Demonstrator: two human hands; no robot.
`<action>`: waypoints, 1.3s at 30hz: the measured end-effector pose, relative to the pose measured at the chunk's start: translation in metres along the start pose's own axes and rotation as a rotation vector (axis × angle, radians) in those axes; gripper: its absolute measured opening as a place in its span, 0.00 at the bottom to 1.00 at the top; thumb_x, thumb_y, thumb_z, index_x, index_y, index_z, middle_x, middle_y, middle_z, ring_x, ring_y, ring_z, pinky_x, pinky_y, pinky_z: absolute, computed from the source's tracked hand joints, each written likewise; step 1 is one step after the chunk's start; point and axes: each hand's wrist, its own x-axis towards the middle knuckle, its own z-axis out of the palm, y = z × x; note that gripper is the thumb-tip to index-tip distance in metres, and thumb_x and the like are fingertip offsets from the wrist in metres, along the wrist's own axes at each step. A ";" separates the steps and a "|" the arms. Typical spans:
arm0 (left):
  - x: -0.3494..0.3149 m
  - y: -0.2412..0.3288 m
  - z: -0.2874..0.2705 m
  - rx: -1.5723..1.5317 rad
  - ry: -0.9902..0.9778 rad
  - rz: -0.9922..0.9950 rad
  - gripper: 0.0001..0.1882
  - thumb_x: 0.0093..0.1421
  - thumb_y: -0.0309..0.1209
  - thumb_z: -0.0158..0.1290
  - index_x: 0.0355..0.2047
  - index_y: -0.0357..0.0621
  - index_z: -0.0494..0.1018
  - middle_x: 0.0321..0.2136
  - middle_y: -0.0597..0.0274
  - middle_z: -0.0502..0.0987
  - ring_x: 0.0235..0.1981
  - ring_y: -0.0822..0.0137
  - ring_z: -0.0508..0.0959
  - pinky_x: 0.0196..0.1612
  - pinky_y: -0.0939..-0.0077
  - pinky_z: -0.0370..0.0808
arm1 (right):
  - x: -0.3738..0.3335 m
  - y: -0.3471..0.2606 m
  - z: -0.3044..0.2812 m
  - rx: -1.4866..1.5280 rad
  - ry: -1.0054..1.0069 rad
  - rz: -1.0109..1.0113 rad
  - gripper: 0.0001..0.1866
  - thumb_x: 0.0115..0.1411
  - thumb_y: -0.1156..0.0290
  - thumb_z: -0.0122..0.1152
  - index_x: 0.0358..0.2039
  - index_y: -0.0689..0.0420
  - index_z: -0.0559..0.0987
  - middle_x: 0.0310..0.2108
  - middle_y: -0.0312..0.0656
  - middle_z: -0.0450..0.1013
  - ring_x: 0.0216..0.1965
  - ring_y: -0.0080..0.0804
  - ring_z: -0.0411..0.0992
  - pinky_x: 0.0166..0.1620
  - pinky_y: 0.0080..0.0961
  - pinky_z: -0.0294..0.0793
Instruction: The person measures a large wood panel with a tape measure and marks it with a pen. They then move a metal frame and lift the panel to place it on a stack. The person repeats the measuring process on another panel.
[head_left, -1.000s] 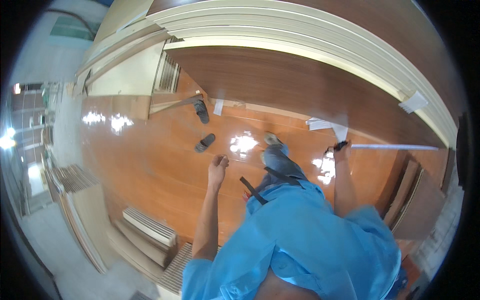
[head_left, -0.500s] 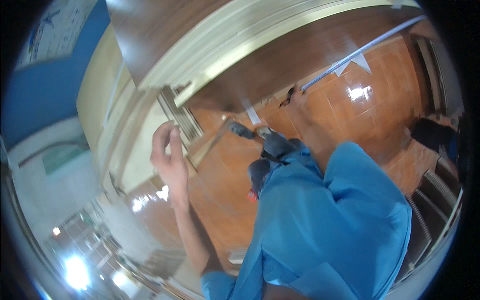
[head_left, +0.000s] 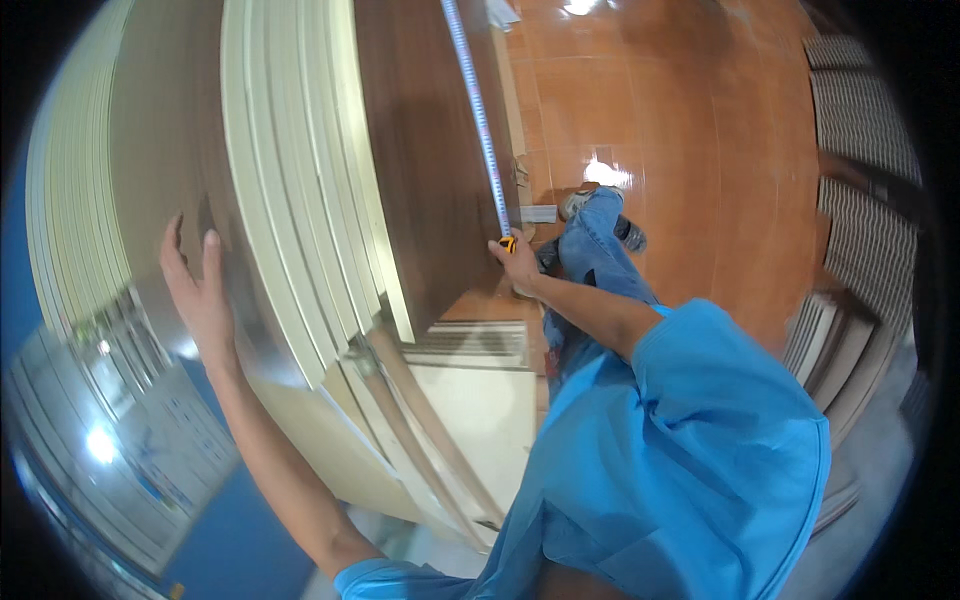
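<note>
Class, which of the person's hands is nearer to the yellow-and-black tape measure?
Right. The right hand holds the tape measure; the left hand is open, well off to its left, with cream panel edges between them in the picture.

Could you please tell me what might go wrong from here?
The long extended blade of the tape measure could buckle or snap back toward the right hand holding it. The dark slipper beside the jeans might trip the person on the shiny tiled floor.
</note>
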 end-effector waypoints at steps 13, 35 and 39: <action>-0.021 -0.029 0.054 -0.223 -0.068 0.027 0.32 0.73 0.47 0.45 0.67 0.35 0.61 0.64 0.45 0.66 0.66 0.54 0.66 0.69 0.62 0.60 | -0.063 0.065 0.056 0.111 -0.146 0.101 0.39 0.58 0.45 0.70 0.63 0.54 0.69 0.41 0.42 0.75 0.42 0.32 0.74 0.48 0.30 0.73; -0.020 -0.045 0.054 -0.344 -0.097 0.090 0.31 0.72 0.46 0.49 0.65 0.34 0.64 0.63 0.47 0.68 0.64 0.56 0.67 0.68 0.63 0.61 | -0.067 0.088 0.076 0.108 -0.054 -0.002 0.37 0.57 0.45 0.70 0.60 0.54 0.72 0.49 0.53 0.77 0.52 0.50 0.75 0.54 0.40 0.72; -0.021 -0.044 0.053 -0.341 -0.098 0.090 0.31 0.72 0.46 0.49 0.64 0.33 0.65 0.62 0.48 0.69 0.63 0.56 0.68 0.67 0.63 0.61 | -0.073 0.085 0.100 0.078 -0.073 0.005 0.38 0.58 0.43 0.68 0.60 0.55 0.71 0.48 0.55 0.77 0.52 0.51 0.75 0.54 0.41 0.72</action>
